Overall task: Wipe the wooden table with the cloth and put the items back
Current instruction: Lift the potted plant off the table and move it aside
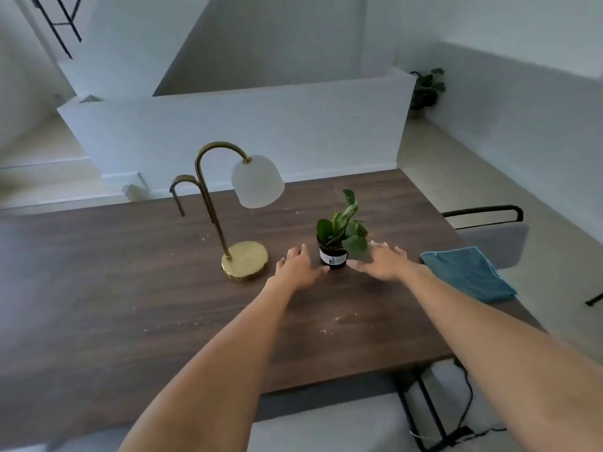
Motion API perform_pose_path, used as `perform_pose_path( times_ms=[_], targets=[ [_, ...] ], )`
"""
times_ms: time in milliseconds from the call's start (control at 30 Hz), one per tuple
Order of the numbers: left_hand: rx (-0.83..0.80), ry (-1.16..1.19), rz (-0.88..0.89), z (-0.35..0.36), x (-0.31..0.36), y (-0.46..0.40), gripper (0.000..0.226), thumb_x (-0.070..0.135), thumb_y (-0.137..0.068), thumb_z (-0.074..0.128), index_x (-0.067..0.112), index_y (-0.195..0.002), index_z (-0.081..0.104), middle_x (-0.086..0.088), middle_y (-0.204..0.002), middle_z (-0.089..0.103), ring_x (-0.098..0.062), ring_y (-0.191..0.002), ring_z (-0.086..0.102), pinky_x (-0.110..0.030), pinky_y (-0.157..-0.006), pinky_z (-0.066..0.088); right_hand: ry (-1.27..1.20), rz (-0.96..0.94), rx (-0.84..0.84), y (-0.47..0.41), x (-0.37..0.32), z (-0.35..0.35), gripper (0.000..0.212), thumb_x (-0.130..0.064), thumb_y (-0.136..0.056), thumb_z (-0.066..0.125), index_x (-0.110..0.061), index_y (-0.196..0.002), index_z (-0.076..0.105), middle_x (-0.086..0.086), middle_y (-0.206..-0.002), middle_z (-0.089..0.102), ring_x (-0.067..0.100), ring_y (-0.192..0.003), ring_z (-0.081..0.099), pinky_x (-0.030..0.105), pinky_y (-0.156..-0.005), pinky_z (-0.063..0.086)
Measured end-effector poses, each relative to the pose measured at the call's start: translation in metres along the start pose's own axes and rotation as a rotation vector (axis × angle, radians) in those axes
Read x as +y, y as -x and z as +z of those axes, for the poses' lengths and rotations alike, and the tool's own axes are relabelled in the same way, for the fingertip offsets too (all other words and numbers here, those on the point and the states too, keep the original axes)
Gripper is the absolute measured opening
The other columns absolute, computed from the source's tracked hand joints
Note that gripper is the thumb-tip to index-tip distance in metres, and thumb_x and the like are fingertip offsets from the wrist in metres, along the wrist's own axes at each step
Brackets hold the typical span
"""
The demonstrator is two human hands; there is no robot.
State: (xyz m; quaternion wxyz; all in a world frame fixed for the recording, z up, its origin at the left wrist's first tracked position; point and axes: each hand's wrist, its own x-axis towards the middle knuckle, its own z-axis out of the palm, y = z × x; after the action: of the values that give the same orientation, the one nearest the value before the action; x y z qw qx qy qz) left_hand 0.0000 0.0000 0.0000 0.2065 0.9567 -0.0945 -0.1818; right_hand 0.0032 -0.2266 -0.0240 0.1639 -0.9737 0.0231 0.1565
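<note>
A small potted plant (336,246) in a black pot stands near the middle of the dark wooden table (130,288). My left hand (298,264) lies open just left of the pot, its fingers spread, close to the pot. On the pot's right side my right hand (383,261) is open too, its fingers under the leaves. Neither hand grips the pot. A brass lamp (243,261) with a white shade stands left of the plant. A folded blue cloth (466,272) lies at the table's right edge. Pale crumbs (326,329) dot the wood.
A grey chair (496,236) with a black frame stands past the table's right edge. Black table legs and a cable (466,406) show at the lower right. A low white wall runs behind the table, and a floor plant (425,89) stands in the far corner.
</note>
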Motion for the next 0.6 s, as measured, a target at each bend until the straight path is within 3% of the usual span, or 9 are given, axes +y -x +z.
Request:
perform_pose_path(
  times_ms=[100,167,267,367,433,533,600],
  targets=[
    [0.013,0.061,0.053,-0.001,-0.003,-0.021,0.083,0.052,-0.094,0.056,0.018,-0.157,0.015,-0.012,-0.158,0.026,-0.033,-0.145,0.030,-0.050,-0.118,0.019,-0.089,-0.056,0.044,-0.009,-0.006,0.001,0.067,-0.082,-0.082,0.045,-0.046,-0.138,0.052,-0.008,-0.150,0.050,0.026,-0.144,0.038,0.057,-0.116,0.021],
    [-0.020,0.142,0.123,-0.001,-0.006,-0.036,0.078,0.049,-0.089,0.064,0.025,-0.153,0.027,-0.009,-0.151,0.036,-0.032,-0.139,0.037,-0.052,-0.117,0.026,-0.197,-0.061,0.062,-0.007,-0.011,-0.001,0.058,-0.079,-0.081,0.055,-0.048,-0.130,0.059,-0.017,-0.133,0.060,0.017,-0.132,0.047,0.052,-0.114,0.024],
    [-0.058,0.217,0.177,-0.005,-0.010,-0.050,0.074,0.045,-0.079,0.075,0.026,-0.143,0.043,-0.006,-0.143,0.046,-0.028,-0.134,0.043,-0.050,-0.113,0.035,-0.330,-0.019,0.034,-0.008,-0.020,-0.005,0.074,-0.086,-0.069,0.063,-0.047,-0.131,0.058,-0.023,-0.121,0.061,0.007,-0.117,0.048,0.045,-0.110,0.028],
    [-0.055,0.390,0.190,-0.009,-0.012,-0.058,0.071,0.029,-0.073,0.085,0.017,-0.136,0.053,0.004,-0.132,0.058,-0.015,-0.123,0.052,-0.037,-0.106,0.043,-0.479,-0.059,-0.005,-0.024,-0.010,0.008,0.090,-0.092,-0.051,0.072,-0.050,-0.129,0.058,-0.021,-0.123,0.067,0.014,-0.121,0.058,0.055,-0.113,0.034],
    [-0.074,0.483,0.168,-0.012,-0.011,-0.059,0.069,0.020,-0.071,0.088,0.014,-0.132,0.057,0.009,-0.125,0.062,-0.010,-0.115,0.056,-0.032,-0.102,0.044,-0.591,-0.078,0.001,-0.027,-0.009,0.008,0.083,-0.081,-0.051,0.083,-0.046,-0.123,0.064,-0.020,-0.120,0.071,0.013,-0.119,0.062,0.055,-0.113,0.039],
    [-0.080,0.536,0.171,-0.009,-0.013,-0.068,0.072,0.029,-0.060,0.091,0.019,-0.125,0.061,0.007,-0.119,0.069,-0.014,-0.115,0.061,-0.043,-0.105,0.047,-0.719,-0.062,-0.015,-0.017,-0.015,-0.004,0.051,-0.047,-0.066,0.092,-0.034,-0.110,0.071,-0.014,-0.108,0.074,0.008,-0.108,0.066,0.039,-0.109,0.047],
    [-0.078,0.552,0.193,-0.008,-0.013,-0.076,0.072,0.032,-0.058,0.092,0.020,-0.123,0.063,0.006,-0.115,0.071,-0.013,-0.111,0.064,-0.044,-0.104,0.049,-0.766,-0.062,-0.019,-0.020,-0.011,-0.008,0.038,-0.033,-0.071,0.091,-0.033,-0.104,0.072,-0.011,-0.103,0.076,0.007,-0.102,0.068,0.037,-0.106,0.049]
  ],
)
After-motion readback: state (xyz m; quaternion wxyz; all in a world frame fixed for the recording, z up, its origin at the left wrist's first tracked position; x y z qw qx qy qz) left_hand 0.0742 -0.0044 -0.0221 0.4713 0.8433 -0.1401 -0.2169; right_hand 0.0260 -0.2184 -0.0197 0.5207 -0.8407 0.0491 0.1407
